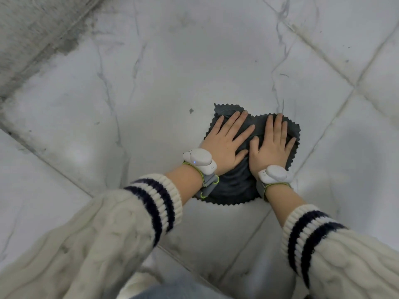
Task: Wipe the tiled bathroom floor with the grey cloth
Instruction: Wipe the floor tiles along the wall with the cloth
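Observation:
A dark grey cloth (234, 183) with zigzag edges lies spread on the white marble-look tiled floor (164, 78). My left hand (225, 142) rests flat on the cloth's left half, fingers spread and pointing away from me. Beside it, my right hand (271, 146) presses flat on the right half, thumb touching the left hand's thumb side. Both palms cover the cloth's upper part; its near edge shows between my wrists. Each wrist carries a white sensor band.
A rough grey concrete strip (32, 37) runs along the upper left edge of the floor. A small dark speck (191, 110) lies on the tile just left of the cloth. Grout lines (354, 87) cross at the right. My knees fill the bottom edge.

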`<state>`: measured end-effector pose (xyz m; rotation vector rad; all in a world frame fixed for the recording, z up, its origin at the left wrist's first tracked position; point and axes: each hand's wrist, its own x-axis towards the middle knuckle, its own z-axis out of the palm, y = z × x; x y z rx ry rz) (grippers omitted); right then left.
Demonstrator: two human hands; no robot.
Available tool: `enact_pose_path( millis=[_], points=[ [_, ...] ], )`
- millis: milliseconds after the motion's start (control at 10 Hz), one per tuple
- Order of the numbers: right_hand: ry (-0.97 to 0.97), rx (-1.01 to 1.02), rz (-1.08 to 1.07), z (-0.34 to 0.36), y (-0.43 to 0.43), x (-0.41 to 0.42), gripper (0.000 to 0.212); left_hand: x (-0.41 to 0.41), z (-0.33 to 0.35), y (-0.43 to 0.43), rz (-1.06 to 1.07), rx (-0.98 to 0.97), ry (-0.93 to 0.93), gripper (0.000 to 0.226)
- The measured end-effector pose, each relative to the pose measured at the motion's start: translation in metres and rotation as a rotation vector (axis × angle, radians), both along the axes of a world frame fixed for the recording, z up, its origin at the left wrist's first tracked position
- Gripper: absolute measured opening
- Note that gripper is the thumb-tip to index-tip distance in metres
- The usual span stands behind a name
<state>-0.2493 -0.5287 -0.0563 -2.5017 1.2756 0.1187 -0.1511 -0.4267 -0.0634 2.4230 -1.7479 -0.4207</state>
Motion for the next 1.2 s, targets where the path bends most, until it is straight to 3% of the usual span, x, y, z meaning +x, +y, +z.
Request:
enact_pose_path(
  millis=[600,900,1000,1100,1200],
  points=[
    [-0.055,-0.079,0.177,-0.014,-0.083,0.142,0.062,0.127,-0.008,-0.070,0.163,-0.024,-0.095,0.062],
    [0.031,0.024,0.388,-0.006,-0.131,0.184,0.064,0.152,-0.007,-0.092,0.267,-0.003,-0.080,0.063],
    [-0.047,-0.021,0.402,-0.001,-0.120,0.171,0.062,0.153,-0.009,-0.093,0.269,0.002,-0.094,0.063],
    [-0.178,-0.029,0.329,0.002,-0.106,0.153,0.059,0.155,-0.010,-0.094,0.268,-0.006,-0.107,0.063],
    [-0.260,0.018,0.121,0.007,-0.108,0.124,0.053,0.163,-0.009,-0.098,0.274,0.004,-0.091,0.063]
  ],
)
